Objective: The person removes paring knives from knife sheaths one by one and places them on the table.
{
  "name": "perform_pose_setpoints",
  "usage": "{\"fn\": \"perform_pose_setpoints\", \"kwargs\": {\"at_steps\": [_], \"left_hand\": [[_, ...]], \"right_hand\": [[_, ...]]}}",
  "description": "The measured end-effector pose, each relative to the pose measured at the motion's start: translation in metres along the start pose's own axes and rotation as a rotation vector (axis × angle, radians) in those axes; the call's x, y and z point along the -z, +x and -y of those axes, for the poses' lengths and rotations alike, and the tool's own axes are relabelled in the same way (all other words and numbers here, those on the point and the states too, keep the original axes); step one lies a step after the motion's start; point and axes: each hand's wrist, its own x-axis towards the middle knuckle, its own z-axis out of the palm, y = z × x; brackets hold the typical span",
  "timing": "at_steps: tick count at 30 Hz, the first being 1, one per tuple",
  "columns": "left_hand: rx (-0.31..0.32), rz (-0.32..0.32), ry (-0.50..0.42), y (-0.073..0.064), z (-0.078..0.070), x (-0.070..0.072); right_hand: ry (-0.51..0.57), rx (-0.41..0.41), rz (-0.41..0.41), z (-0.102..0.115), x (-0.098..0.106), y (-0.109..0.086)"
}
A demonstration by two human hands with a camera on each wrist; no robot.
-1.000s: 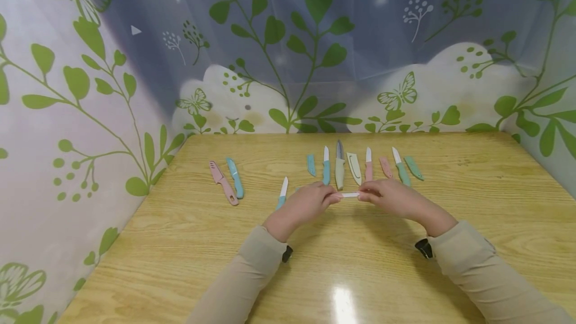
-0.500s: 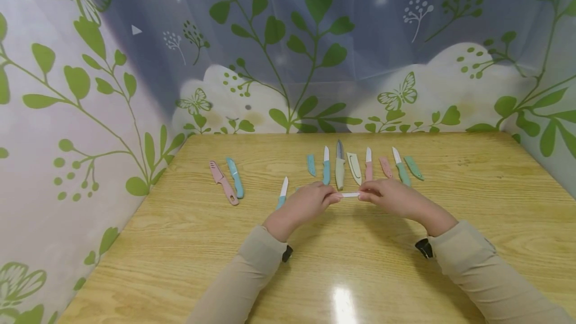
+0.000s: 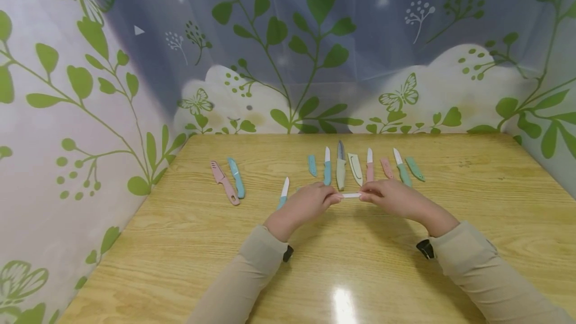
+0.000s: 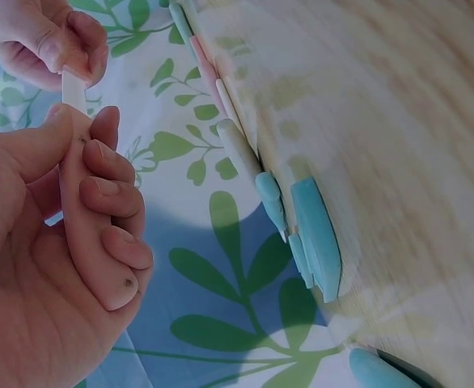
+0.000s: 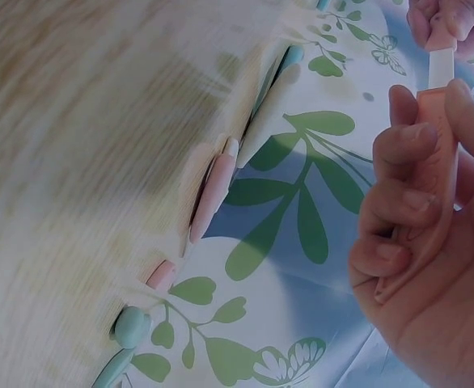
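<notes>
My left hand (image 3: 306, 205) curls round the pink handle (image 4: 95, 263) of a small knife. The knife's white blade (image 3: 351, 195) bridges the gap between my two hands. A pink sheath (image 5: 438, 182) lies in my right hand (image 3: 396, 199), gripped by curled fingers and thumb. The blade's far end is hidden inside the sheath, with a short stretch showing between sheath and handle. Both hands are raised over the near side of the knife row. Beside my left hand lies a blue-handled knife (image 3: 284, 191), its lower part covered by that hand.
On the wooden table (image 3: 180, 264), a beige knife (image 3: 341, 169), blue knife (image 3: 327, 166), pink knife (image 3: 369, 166) and green knife (image 3: 402, 168) lie in a row with loose sheaths. A sheathed pink knife (image 3: 224, 182) and sheathed blue knife (image 3: 236, 178) lie left. A patterned cloth (image 3: 279, 54) hangs behind.
The head view has shifted very slightly. Both hands keep the same hold and position on the knife and sheath.
</notes>
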Motion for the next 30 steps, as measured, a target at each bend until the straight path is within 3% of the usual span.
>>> {"fn": "perform_pose_setpoints", "kwargs": {"at_steps": [30], "left_hand": [[0.009,0.011,-0.027,-0.0009,-0.0005,0.0008]], "right_hand": [[-0.004,-0.001,0.005,-0.0015,0.0012,-0.0010]]}}
